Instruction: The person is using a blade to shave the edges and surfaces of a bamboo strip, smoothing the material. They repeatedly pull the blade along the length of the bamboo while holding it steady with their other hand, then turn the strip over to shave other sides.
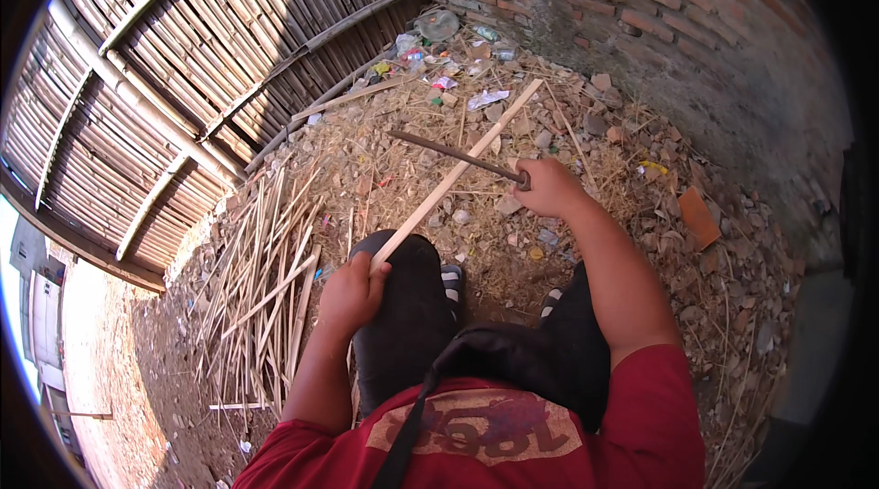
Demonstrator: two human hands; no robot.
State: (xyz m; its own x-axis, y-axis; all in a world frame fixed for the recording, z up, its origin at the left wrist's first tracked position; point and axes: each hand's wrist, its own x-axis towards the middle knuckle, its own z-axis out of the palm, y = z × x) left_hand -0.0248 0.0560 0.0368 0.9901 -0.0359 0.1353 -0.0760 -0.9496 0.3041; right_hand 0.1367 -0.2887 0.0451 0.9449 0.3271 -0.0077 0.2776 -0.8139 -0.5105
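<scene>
The pale wooden strip (pixel 449 179) is held slantwise over the littered ground (pixel 499 280), its lower end gripped and covered by the left hand (pixel 352 295). The dark blade (pixel 430 146), its near end partly hidden, is clenched in the right hand (pixel 549 189); contact at the crossing cannot be confirmed. Striped sandals (pixel 451 284) are partly covered by black trousers (pixel 396 347).

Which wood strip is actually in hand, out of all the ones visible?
The pale strip gripped by the left hand, crossing the dark long tool; the piled strips lie unheld on the ground to the left.
</scene>
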